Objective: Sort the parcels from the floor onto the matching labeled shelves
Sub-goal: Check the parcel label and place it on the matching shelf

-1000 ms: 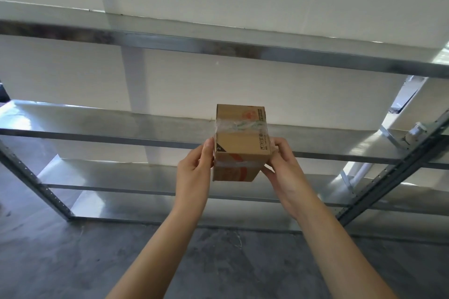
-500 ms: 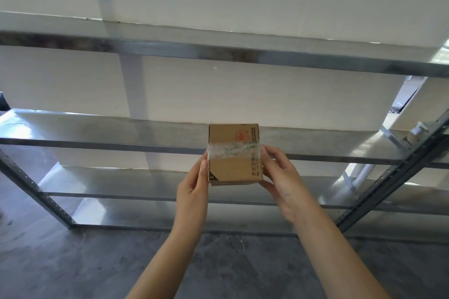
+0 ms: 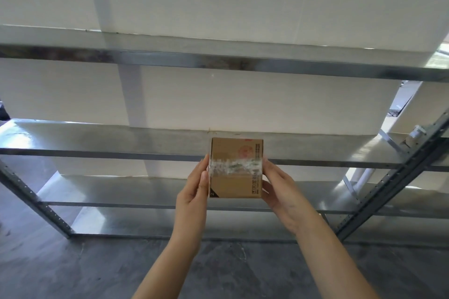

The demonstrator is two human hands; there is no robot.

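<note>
A small brown cardboard parcel (image 3: 237, 177), banded with clear tape and marked "2" on a black corner, is held up in front of the metal shelf rack. My left hand (image 3: 194, 192) presses its left side and my right hand (image 3: 279, 192) grips its right side. The parcel's flat face is turned toward me. It hangs level with the front edge of the middle shelf (image 3: 121, 139), apart from it. A lower shelf (image 3: 121, 192) and an upper shelf (image 3: 218, 56) show no parcels. No shelf labels are readable.
Slotted metal uprights stand at the left (image 3: 31, 192) and right (image 3: 393, 182) of the rack. A white wall (image 3: 243, 102) backs the shelves. Dark grey concrete floor (image 3: 73, 269) lies below my arms.
The parcel has been tipped so its flat top face looks at me, and it sits slightly lower against the shelves. Both hands kept their hold on its sides.
</note>
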